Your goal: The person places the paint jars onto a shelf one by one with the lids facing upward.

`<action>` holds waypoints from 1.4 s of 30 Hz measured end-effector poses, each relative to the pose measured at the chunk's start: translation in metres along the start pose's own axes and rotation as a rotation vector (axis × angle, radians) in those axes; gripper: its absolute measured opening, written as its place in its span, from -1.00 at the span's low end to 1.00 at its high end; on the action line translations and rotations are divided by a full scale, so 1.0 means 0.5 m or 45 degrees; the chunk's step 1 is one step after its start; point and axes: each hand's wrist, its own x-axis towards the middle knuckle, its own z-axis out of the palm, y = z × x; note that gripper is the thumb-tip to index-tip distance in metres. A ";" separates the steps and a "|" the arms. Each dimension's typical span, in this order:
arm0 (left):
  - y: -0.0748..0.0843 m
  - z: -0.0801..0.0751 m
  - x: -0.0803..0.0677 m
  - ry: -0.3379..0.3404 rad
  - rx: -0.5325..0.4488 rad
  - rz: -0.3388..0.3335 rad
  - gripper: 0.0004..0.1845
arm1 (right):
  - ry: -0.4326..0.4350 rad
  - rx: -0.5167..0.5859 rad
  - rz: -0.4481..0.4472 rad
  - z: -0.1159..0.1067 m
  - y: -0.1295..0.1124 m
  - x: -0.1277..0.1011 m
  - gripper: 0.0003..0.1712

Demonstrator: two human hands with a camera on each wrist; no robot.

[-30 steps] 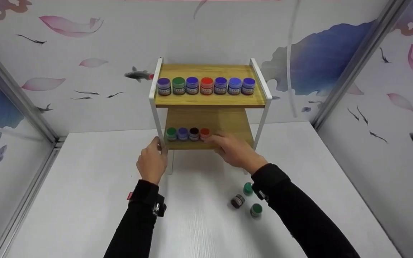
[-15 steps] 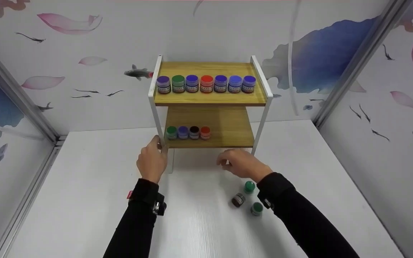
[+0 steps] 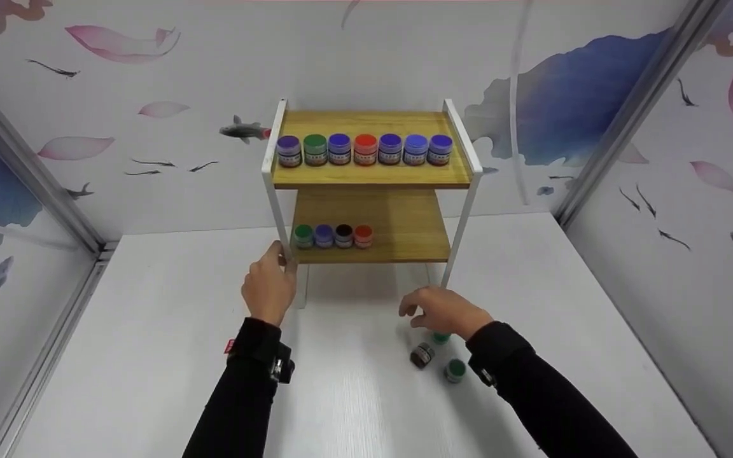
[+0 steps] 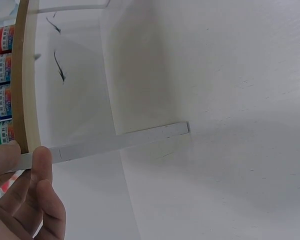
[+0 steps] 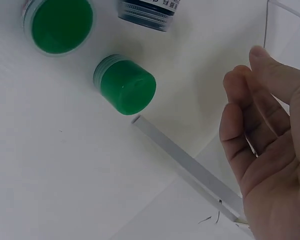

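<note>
My left hand (image 3: 269,286) pinches the white front-left leg (image 4: 90,147) of a two-tier wooden shelf, thumb and fingers on either side, just at the lower board's corner. Loosely curled and holding nothing, my right hand (image 3: 444,310) hovers in front of the shelf's right side. Close below it is a green paint jar (image 5: 127,85), partly hidden by the hand in the head view. Nearby lie a dark paint jar (image 3: 422,355) on its side and a second green-lidded jar (image 3: 455,370). A red-lidded jar (image 3: 363,236) ends the row on the lower board (image 3: 411,238).
Left of the red lid stand green (image 3: 303,236), blue (image 3: 324,236) and black-lidded (image 3: 343,236) jars. The upper board (image 3: 366,178) carries a row of several jars, mostly blue-lidded. Printed wall panels (image 3: 169,191) enclose the white tabletop (image 3: 169,356) behind and at both sides.
My right hand has left the red-lidded jar on the lower board and drawn back, down and right, to above the loose jars. The left hand stays on the leg.
</note>
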 end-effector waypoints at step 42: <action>-0.002 0.002 0.001 0.002 -0.019 0.013 -0.81 | -0.202 -0.099 0.276 0.074 0.007 -0.033 -0.70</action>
